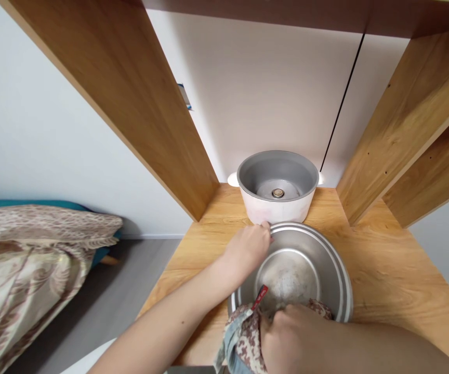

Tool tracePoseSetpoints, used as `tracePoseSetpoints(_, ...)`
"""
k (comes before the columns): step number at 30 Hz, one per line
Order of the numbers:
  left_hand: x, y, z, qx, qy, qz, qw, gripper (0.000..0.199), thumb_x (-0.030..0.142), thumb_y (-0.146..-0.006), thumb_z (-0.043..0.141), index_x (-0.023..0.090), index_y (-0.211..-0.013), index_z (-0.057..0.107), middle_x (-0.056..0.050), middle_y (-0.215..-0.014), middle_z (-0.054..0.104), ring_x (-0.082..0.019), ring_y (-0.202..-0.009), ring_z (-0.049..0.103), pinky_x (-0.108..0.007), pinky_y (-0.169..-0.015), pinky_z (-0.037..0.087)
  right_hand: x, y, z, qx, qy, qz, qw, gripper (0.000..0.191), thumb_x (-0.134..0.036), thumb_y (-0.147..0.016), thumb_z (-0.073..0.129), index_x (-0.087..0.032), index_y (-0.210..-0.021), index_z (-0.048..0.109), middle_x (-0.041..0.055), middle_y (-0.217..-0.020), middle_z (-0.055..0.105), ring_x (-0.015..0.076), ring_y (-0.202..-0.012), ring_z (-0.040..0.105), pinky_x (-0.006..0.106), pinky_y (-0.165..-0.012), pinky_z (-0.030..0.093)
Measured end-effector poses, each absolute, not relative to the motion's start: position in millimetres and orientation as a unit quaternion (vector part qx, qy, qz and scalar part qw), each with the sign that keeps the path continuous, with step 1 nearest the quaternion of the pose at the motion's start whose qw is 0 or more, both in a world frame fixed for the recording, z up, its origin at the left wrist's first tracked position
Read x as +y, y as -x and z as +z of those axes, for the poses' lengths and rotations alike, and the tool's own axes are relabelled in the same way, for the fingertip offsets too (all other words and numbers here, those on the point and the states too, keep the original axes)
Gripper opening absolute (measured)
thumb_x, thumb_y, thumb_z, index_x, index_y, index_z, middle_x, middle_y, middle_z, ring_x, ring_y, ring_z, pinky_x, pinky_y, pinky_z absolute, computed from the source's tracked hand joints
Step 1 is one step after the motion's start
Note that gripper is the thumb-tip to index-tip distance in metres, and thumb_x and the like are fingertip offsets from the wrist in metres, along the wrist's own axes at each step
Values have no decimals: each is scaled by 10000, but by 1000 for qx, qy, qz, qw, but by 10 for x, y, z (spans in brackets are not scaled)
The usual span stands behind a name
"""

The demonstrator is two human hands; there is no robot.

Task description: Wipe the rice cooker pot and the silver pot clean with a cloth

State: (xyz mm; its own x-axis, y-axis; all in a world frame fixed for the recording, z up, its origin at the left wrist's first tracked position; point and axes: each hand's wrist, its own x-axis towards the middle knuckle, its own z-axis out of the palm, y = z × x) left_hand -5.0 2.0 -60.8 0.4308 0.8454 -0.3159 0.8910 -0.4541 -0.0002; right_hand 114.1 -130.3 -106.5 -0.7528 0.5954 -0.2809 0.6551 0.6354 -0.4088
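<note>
White cooker (pixel 277 210) stands between wooden posts (pixel 127 106), behind the basin (pixel 290 272).

2 bare forearms (pixel 193 309) angle inward, left grip (pixel 248 245) curled farther forward, right grip (pixel 289 332) fisted nearer.

The room looks bright from where I stand, lit softly and without harsh contrast; the wall (pixel 53 140) at left reads cool and bluish, while the back panel (pixel 271 93) takes a pinkish warmth; the shelf underside (pixel 263 11) sits in shade, and the grey floor (pixel 131 280) is dim too; thin bright glints ring the metal basin (pixel 328 272) (its rim and inner circle catch the most); a faint shadow lies on the tabletop (pixel 388 291) to its right; the left wooden post (pixel 139 104) slants outward and the right forearm (pixel 357 345) stretches cornerward, wide-lens fashion; the right hand (pixel 285 332) looks slightly soft.
</note>
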Motion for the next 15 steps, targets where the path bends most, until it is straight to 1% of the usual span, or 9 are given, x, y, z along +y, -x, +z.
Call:
tracePoseSetpoints(2,21,51,-604,516,-841,-136,87,358,178,-1234,503,10,-1455,729,-372,-1284,867,-426,-1270,900,-517,-1065,708,-1305,-1118,-1008,894,-360,-253,88,608,-745,-1121,696,-165,-1238,838,120,-1165,915,304,-838,849,396,-607,472)
tracePoseSetpoints(5,27,53,-610,514,-843,-133,89,360,171,-1229,500,4,-1451,728,-374,-1277,864,-436,-1267,898,-533,-1062,709,-1299,-1079,-898,878,-381,-257,129,554,-689,-1114,718,-156,-1186,855,149,-1102,917,339,-852,861,404,-629,507)
tracePoseSetpoints(7,31,54,-613,515,-842,-134,88,362,170,-1226,504,5,-1457,728,-370,-1272,864,-437,-1267,897,-533,-1060,711,-1288,-1071,-847,877,-383,-258,132,521,-656,-1119,717,-160,-1189,860,147,-1097,918,329,-843,857,398,-628,504)
tracePoseSetpoints(10,33,54,-617,514,-843,-135,85,361,159,-1219,509,11,-1459,734,-354,-1257,869,-430,-1258,901,-516,-1052,717,-1264,-1087,-829,890,-360,-254,115,528,-671,-1121,712,-175,-1220,861,120,-1138,916,287,-802,831,387,-584,453)
tracePoseSetpoints(12,32,55,-619,510,-845,-135,80,360,150,-1219,505,17,-1457,739,-344,-1255,872,-419,-1255,903,-501,-1052,719,-1257,-1099,-849,899,-343,-252,102,527,-680,-1124,704,-186,-1216,861,107,-1125,910,267,-768,810,383,-555,419)
tracePoseSetpoints(15,26,55,-617,510,-846,-137,73,356,164,-1226,519,17,-1463,739,-340,-1256,873,-410,-1253,904,-486,-1053,720,-1277,-1093,-891,900,-349,-243,95,514,-668,-1125,707,-181,-1184,860,115,-1094,908,270,-754,810,379,-549,415)
